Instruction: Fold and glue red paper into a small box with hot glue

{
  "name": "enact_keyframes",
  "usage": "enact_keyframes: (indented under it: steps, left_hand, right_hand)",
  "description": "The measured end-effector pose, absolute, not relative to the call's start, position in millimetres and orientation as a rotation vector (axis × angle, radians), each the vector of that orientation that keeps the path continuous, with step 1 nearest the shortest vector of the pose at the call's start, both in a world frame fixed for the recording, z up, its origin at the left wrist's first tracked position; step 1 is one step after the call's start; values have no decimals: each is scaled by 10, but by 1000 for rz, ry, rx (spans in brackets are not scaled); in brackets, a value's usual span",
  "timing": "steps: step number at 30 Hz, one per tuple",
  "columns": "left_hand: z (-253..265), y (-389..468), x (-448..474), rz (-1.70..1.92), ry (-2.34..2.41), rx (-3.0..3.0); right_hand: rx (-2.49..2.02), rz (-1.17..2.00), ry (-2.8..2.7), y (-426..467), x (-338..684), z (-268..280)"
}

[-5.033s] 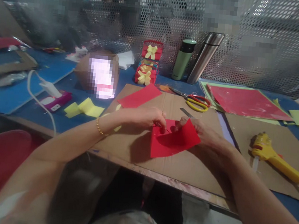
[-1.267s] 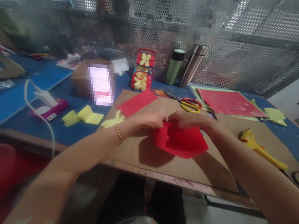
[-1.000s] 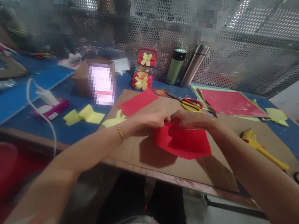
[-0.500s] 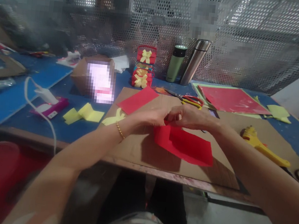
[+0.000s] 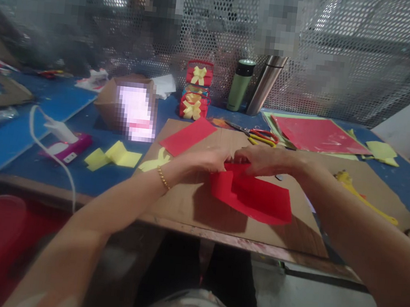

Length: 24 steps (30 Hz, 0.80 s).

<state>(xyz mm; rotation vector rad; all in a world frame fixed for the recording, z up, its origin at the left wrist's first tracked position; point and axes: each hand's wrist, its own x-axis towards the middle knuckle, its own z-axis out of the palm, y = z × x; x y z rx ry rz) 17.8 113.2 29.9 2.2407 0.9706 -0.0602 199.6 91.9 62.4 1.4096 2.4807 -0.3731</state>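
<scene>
A folded sheet of red paper stands partly curled above the cardboard mat. My left hand pinches its far left edge, with the fingertips partly hidden. Close beside it, my right hand is closed on the same far edge. A flat red paper strip lies beyond my left wrist, and a yellow paper bow lies next to that forearm. Small red boxes with yellow bows are stacked at the back.
Scissors lie behind my right hand; a yellow glue gun rests to the right. A green bottle and a steel flask stand at the mesh. Red sheets, yellow scraps and a lit phone surround the mat.
My right hand has shifted slightly right along the paper's far edge, uncovering more red between the hands. My left hand stays almost in place.
</scene>
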Motion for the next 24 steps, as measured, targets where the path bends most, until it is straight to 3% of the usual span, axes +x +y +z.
enact_keyframes:
  steps: [24]
  left_hand:
    - [213,1154,178,46,967,2190]
  right_hand:
    - [1272,-441,2538,1050,1974,456]
